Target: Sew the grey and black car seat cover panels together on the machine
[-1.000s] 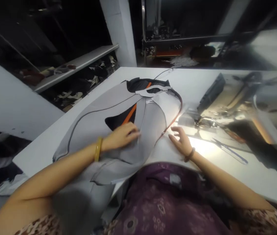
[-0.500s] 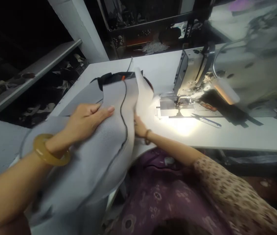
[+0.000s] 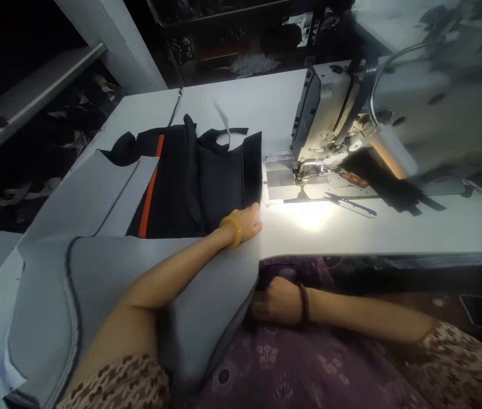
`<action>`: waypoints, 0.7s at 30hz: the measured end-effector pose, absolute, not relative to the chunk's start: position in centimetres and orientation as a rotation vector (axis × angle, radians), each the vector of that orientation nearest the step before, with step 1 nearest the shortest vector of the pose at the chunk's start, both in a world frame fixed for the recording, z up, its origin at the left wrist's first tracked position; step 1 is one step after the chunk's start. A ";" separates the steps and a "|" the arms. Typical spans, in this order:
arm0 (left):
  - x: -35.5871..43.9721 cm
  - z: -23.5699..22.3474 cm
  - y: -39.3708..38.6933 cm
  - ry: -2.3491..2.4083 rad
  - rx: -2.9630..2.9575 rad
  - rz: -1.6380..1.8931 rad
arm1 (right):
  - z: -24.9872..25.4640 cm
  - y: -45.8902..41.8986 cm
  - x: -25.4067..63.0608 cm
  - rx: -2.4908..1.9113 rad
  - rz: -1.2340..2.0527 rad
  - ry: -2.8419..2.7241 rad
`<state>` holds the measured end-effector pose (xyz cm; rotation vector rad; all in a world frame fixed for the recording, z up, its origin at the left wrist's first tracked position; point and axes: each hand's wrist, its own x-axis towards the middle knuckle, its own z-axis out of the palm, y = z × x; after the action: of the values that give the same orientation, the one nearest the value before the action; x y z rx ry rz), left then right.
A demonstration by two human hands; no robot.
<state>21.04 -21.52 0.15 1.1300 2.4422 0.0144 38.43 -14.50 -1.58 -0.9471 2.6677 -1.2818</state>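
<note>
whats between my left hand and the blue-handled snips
In the head view, a brightly lit stretch of the white tabletop lies between your left hand and the snips.

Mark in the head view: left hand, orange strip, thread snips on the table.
Left hand (image 3: 247, 222): head view, on the back of the hand.
Orange strip (image 3: 151, 188): head view, about midway along its length.
Thread snips (image 3: 356, 208): head view, on the handle part.
</note>
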 end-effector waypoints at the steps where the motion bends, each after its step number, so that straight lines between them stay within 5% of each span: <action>1: 21.1 -0.1 -21.4 2.486 1.136 0.048 | -1.0 -14.2 38.5 -1.101 -1.189 2.699; 12: 18.3 -1.0 -23.0 2.360 1.190 0.038 | -0.2 -19.0 31.9 -1.077 -0.803 2.924; 21: 13.0 0.3 -20.7 2.545 1.344 -0.257 | -2.6 -18.3 37.8 -1.170 -1.015 3.052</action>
<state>13.01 -20.65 0.26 1.3441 2.5453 -0.2568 37.80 -18.27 -2.57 -1.1702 3.0519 -1.0148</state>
